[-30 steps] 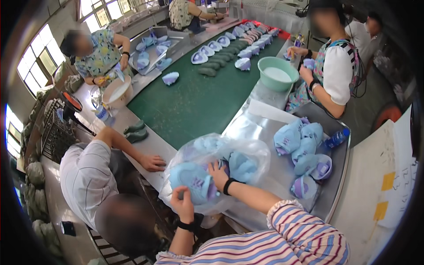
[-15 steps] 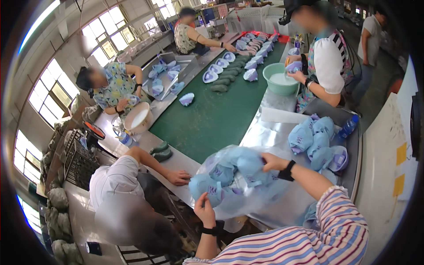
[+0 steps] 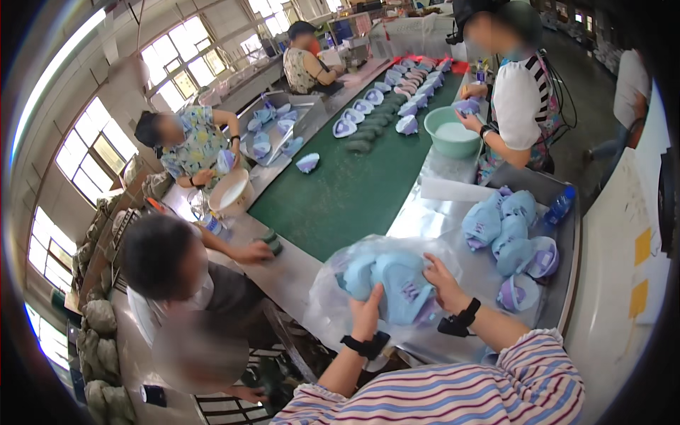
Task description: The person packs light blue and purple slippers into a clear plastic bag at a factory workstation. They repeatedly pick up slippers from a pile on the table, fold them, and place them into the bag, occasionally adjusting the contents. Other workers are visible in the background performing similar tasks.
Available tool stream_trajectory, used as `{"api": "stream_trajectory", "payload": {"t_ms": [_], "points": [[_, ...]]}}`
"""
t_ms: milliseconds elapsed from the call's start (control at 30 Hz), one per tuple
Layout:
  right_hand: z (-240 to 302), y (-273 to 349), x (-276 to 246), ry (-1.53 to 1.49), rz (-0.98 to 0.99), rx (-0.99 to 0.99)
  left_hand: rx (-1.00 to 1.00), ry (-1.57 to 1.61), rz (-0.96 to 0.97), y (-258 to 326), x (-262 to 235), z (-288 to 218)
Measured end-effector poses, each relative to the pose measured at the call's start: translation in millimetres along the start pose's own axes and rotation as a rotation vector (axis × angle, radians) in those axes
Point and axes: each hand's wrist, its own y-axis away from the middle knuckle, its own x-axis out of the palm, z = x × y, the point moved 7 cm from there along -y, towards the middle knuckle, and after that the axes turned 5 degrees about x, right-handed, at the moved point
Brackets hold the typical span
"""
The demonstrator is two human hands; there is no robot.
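Observation:
In front of me several light blue shoe uppers (image 3: 402, 287) with purple markings stand pressed together. They sit in or against a clear plastic bag (image 3: 327, 294); I cannot tell how far inside they are. My left hand (image 3: 365, 312) grips the near side of the uppers, thumb upward. My right hand (image 3: 443, 285) closes on the right edge of the nearest upper. To the right, a pile of similar uppers (image 3: 511, 230) lies on the metal table. One single upper (image 3: 517, 293) with purple lining lies just below the pile.
A green conveyor belt (image 3: 333, 205) runs away from me, bearing rows of uppers and dark green shoe lasts (image 3: 365, 134). A green basin (image 3: 451, 132) and a blue bottle (image 3: 559, 204) stand right. Co-workers line both sides; one person's hand (image 3: 256, 251) is at lasts on the left.
My hands have drawn closer together, and the spread uppers are now gathered upright between them. The person at left has raised their head and moved a hand to the dark green lasts.

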Motion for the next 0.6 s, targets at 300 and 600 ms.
{"api": "stream_trajectory", "payload": {"t_ms": [300,600], "points": [[35,-3,14,-0.407,0.358,-0.035,0.171,0.140,-0.160,-61,-30,-42],[83,-15,21,0.099,0.251,0.070,0.111,-0.378,0.102,-74,-16,-59]]}}
